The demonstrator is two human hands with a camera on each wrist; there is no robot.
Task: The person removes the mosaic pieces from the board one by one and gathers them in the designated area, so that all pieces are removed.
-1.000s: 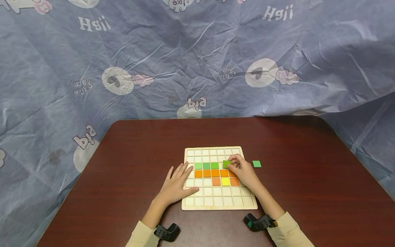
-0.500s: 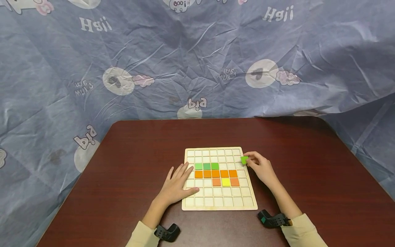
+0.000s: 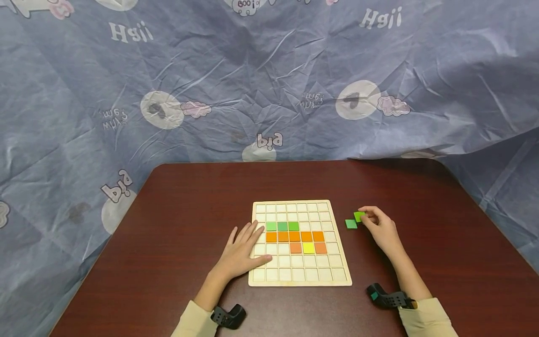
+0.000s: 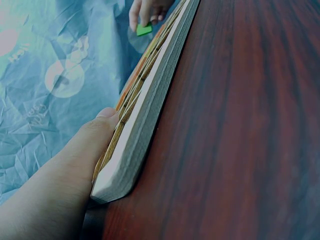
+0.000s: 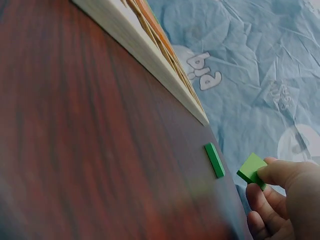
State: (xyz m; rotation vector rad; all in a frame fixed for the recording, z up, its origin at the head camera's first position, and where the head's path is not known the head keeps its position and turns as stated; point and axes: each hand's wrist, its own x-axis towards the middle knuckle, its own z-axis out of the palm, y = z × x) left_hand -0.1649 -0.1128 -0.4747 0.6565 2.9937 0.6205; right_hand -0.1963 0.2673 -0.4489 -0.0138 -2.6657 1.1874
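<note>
Two wrist units are nearest in the head view, a left unit (image 3: 229,317) and a right unit (image 3: 389,297), and I would keep both clear of the work. Just beyond, the left hand (image 3: 241,255) rests spread over the left edge of the pale gridded board (image 3: 300,277), fingers apart and clamped on nothing; light, even pressure there should stop any sliding. Further up the grid sit two coral tiles (image 3: 295,248) with a yellow tile (image 3: 309,248) between them, then five orange tiles (image 3: 294,237), then three green tiles (image 3: 282,226); I judge a dragged sleeve the likeliest way to unseat them. Right of the board, over the dark table (image 3: 202,201), the right hand (image 3: 382,231) has thumb and fingers together, pinching a light green tile (image 3: 359,216). The right wrist view shows it gripped near one corner and tilted, so I expect it to pivot if bumped. Just beside it, apart in that view, lies a loose green tile (image 3: 351,224); I would level the held one and lower it gently before any release, corners clear. Furthest off hangs creased blue cloth (image 3: 269,79).
</note>
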